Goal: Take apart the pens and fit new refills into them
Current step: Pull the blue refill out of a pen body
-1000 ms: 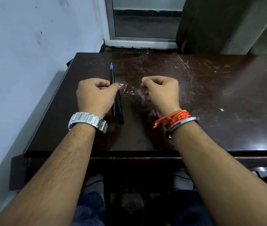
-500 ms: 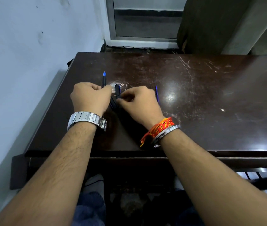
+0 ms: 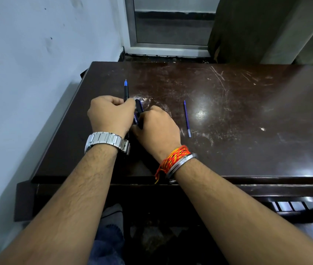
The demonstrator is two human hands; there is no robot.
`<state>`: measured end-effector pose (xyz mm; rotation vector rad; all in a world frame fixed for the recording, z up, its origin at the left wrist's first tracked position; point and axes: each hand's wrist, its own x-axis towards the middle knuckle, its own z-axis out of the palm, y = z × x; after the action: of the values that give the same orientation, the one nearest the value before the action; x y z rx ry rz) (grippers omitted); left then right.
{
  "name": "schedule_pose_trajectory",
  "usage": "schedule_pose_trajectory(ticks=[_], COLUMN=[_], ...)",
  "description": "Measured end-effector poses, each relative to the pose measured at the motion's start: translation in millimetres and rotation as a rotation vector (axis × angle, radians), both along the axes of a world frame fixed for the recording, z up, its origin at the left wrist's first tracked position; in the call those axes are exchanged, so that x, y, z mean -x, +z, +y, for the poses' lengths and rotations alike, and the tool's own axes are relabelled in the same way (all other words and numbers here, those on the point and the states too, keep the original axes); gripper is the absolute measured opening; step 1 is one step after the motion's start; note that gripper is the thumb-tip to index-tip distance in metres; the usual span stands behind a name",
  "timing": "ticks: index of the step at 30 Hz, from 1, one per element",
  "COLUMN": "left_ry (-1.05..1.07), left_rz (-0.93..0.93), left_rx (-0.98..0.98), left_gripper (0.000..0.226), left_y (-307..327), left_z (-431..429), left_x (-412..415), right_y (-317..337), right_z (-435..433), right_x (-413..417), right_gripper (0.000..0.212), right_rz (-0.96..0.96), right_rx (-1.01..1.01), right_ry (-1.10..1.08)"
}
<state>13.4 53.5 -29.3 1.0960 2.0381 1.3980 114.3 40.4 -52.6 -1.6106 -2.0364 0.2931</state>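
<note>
Gripping a blue-tipped pen, the left hand is fisted round its barrel near the desk's left edge, with the tip pointing at the far edge. The right hand has its fingers curled on a second dark pen (mostly hidden between the hands). A blue refill lies flat just right of that hand, not touching it.

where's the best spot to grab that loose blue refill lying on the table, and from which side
Probably pinch the refill at its middle, from above, thumb and finger on its two long sides. It lies flat on the table, thin and straight, nothing touching it. The right hand is nearest, though it grips a pen.
</note>
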Motion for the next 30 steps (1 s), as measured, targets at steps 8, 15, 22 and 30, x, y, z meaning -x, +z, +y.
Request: schedule_pose_trajectory(ticks=[8, 15, 22, 30], left_ry=[-0.037, -0.239, -0.528, -0.568], left_rz=[-0.037, -0.124, -0.178, -0.16], left_rx=[-0.029, -0.014, 0.06, 0.07], left_gripper=[0.012, 0.004, 0.012, 0.02], left_y=[1.5, -1.5, 0.6, 1.9], left_z=[-1.8, -2.9, -12.3, -14.4], left_x=[-1.7, -11.3, -22.3, -25.6], right_y=[3.5, 16.6, 26.1, 22.9], right_z=[4.5, 24.7, 40.0, 39.3], right_x=[-8.0, -30.9, -42.7, -48.5], right_gripper=[0.018, 0.003, 0.017, 0.009], right_rz=[0.207, 0.914, 1.542, 1.448], right_rx=[-0.02, 0.06, 0.192, 0.298], right_ry=[-0.092, -0.365, -0.266, -0.316])
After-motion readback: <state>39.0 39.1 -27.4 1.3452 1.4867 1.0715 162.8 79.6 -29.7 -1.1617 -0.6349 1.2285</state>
